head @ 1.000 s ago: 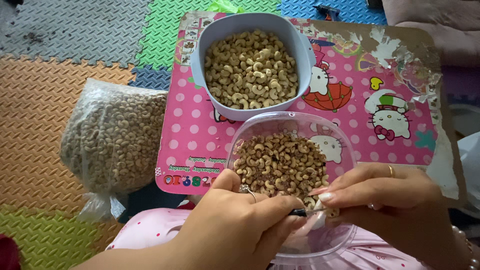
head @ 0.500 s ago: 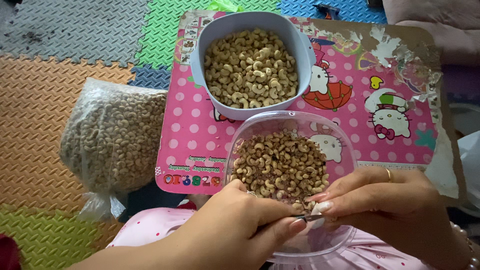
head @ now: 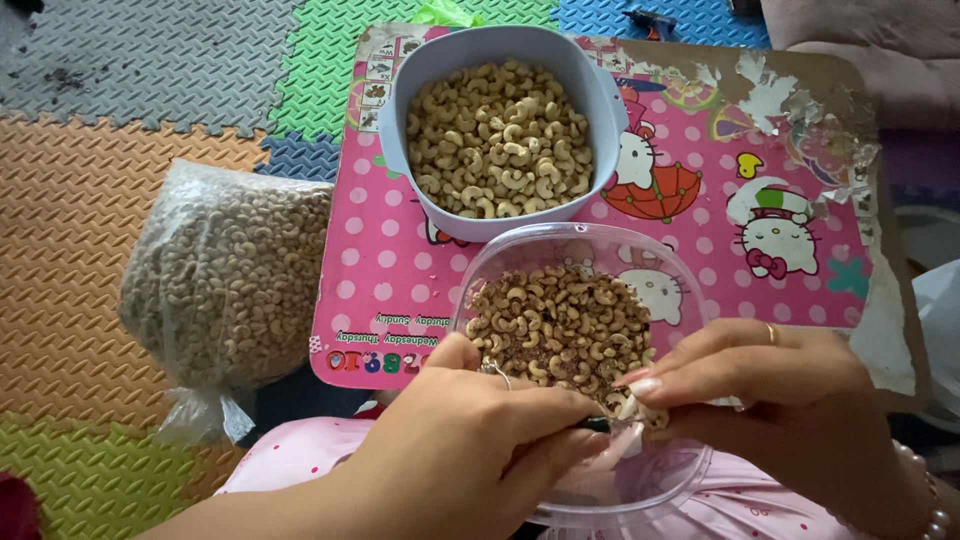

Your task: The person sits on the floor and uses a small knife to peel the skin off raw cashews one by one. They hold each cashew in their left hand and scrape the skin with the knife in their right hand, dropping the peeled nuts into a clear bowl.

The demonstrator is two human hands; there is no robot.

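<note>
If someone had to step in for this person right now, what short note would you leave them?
Left hand and right hand: together over the near rim of the clear plastic bowl, fingertips pinching one cashew; a small dark tool shows between them.
Clear bowl: holds brownish cashews with skins.
Blue-grey bowl: on the pink tray table, heaped with pale, clean cashews.
Plastic bag of cashews: on the foam floor mat, to the left.
Done: the blue-grey bowl is full of pale nuts.
Left: many skinned-on nuts remain.

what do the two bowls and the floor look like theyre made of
Blue bowl: likely plastic, opaque, smooth, with a soft matte sheen. Clear bowl: thin transparent plastic by the look; the pink table shows through its wall. Floor mat: apparently foam tiles, with a textured surface and jigsaw-edged joins.
</note>
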